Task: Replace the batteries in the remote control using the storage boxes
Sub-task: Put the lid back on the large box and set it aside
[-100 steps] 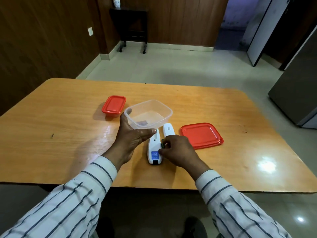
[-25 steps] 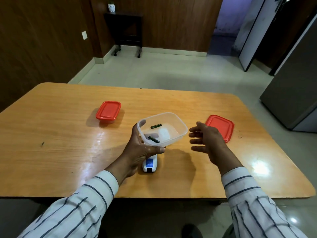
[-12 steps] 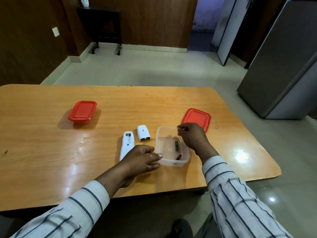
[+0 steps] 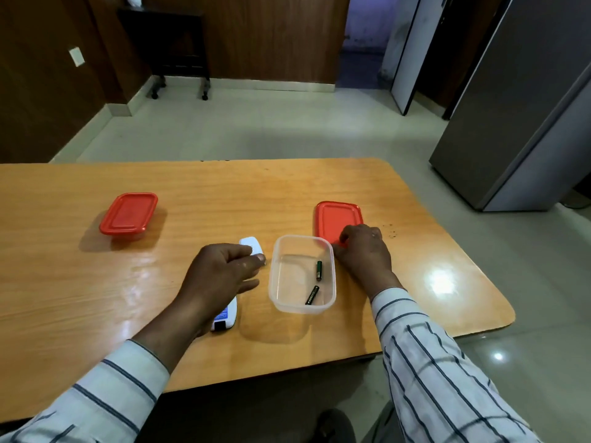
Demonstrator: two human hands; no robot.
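- The right hand (image 4: 363, 251) lies palm down on the wooden table (image 4: 192, 199), near its right edge; the fingers are curled and their tips rest on the near edge of the loose red lid (image 4: 335, 219). Whether they pinch the lid or only touch it cannot be told.
- The left hand (image 4: 217, 276) hovers over the middle of the near half of the table, loosely half-open, thumb and forefinger drawn toward each other with nothing visible between them.
- Under the left palm lies the white remote control (image 4: 225, 316); only its near end shows, with a blue label and a dark window.
- Just beyond the left fingertips the white battery cover (image 4: 251, 244) lies flat, apart from the remote.
- Between the two hands stands the open clear storage box (image 4: 302, 306), touching neither hand as far as the view shows.
- Inside it lie two dark batteries: one battery (image 4: 319, 270) toward the far right side, a second battery (image 4: 312, 295) near the front wall, lying at an angle.
- The loose red lid sits just beyond the clear box toward the right edge of the table.
- Well apart, toward the far left of the table, stands a closed storage box with a red lid (image 4: 128, 214).
- Both forearms wear white sleeves with dark stripes.
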